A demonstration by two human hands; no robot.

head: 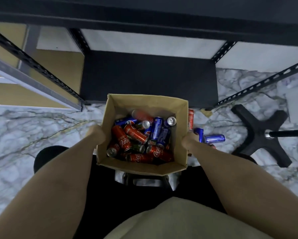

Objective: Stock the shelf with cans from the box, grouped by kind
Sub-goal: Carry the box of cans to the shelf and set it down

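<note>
Beige shirt (pixel 188 219) fills the bottom edge, nearest the lens, black trousers (pixel 144 195) below it; both bare forearms reach forward to the box (pixel 141 167); left hand (pixel 97 135) grips the box's left wall, fingers wrapped out of sight over the outer face; right hand (pixel 189 140) grips the right wall likewise, fingers hidden; open cardboard box held between them, above the marble floor (pixel 32 128), just before the black shelf (pixel 148 75); inside lie mixed cans in a loose heap: red cola cans (pixel 159 151), blue cans (pixel 156 128), some green ones; most on their sides, a few show silver tops; loose cans on the floor (pixel 214 138) just right of the box, red and blue; bottom shelf board bare; black cross-shaped stand base (pixel 260 133) on the floor to the right.
</note>
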